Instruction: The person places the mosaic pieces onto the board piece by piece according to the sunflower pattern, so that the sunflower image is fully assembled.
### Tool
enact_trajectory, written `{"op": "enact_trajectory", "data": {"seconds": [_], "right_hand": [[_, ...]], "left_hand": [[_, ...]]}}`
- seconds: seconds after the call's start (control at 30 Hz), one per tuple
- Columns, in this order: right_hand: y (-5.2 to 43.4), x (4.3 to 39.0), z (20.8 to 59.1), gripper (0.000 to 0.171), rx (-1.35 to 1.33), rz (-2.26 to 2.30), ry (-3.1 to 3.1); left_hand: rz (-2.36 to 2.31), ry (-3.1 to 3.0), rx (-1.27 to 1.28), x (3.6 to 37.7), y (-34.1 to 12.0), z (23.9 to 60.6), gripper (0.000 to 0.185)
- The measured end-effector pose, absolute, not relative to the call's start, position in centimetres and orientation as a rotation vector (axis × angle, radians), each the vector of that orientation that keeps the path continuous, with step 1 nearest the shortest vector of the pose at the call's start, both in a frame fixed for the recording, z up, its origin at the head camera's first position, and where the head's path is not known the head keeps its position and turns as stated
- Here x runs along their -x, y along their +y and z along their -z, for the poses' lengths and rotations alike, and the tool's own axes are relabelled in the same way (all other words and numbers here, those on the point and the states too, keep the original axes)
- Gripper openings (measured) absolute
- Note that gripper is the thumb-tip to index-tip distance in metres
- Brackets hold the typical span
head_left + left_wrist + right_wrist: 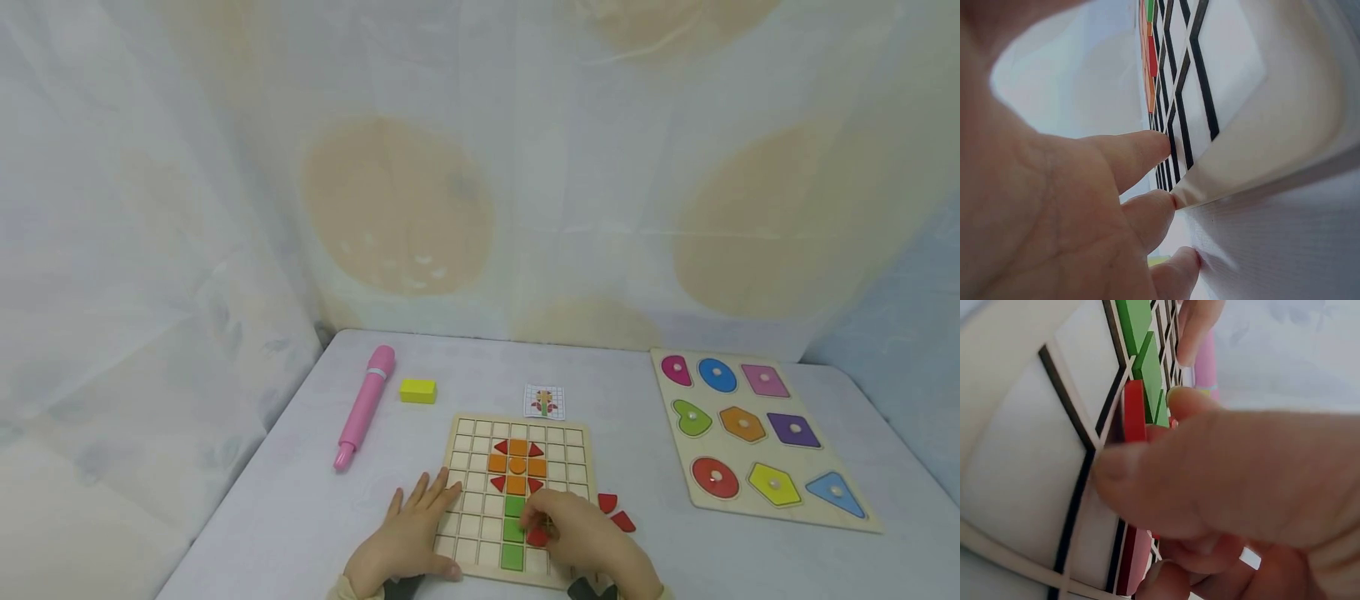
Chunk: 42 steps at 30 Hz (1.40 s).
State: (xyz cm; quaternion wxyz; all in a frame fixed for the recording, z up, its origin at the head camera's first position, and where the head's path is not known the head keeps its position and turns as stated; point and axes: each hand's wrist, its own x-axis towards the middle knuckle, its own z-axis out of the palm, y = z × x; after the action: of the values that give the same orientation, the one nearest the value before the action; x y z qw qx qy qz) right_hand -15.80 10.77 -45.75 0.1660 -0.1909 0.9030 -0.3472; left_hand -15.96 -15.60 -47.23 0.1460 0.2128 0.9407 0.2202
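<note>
The left hand (408, 533) lies flat, fingers (1138, 156) straight and spread, on the left edge of the grid board (480, 433), apparently to keep it from sliding near the front edge of the tabletop (300, 500). The right hand (581, 537) pinches a red piece (537, 537) between thumb and fingertips, holding it at a cell just right of the green stem (513, 529), low on the board; the right-wrist view shows the piece (1134, 412) tilted on edge against the green tiles, likely being fitted in. Two spare red pieces (615, 512) lie just right of the board. A pattern card (544, 401) sits behind the board, probably as reference.
</note>
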Motion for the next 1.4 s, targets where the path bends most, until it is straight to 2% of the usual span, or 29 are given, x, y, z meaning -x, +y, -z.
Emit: {"op": "enact_trajectory", "data": {"seconds": [0.33,0.7,1.0,1.27,1.4], "right_hand": [[11.1,16.0,45.9,0.040,0.573,1.005,2.604],[11.1,16.3,46.2,0.031,0.640,1.073,2.610],[11.1,16.5,46.5,0.031,0.610,1.097,2.579],[13.4,17.1,45.9,0.029,0.588,1.216,2.601],[15.5,17.7,46.0,0.033,0.479,1.306,2.615]], "left_hand": [[-0.637,2.702,-0.605,16.0,-15.5,47.2,0.109],[-0.631,2.701,-0.603,16.1,-15.5,47.1,0.109],[-0.644,2.698,-0.601,15.9,-15.5,47.0,0.107],[-0.644,2.699,-0.597,15.8,-15.4,47.0,0.107],[-0.649,2.694,-0.595,15.9,-15.4,46.9,0.107]]}}
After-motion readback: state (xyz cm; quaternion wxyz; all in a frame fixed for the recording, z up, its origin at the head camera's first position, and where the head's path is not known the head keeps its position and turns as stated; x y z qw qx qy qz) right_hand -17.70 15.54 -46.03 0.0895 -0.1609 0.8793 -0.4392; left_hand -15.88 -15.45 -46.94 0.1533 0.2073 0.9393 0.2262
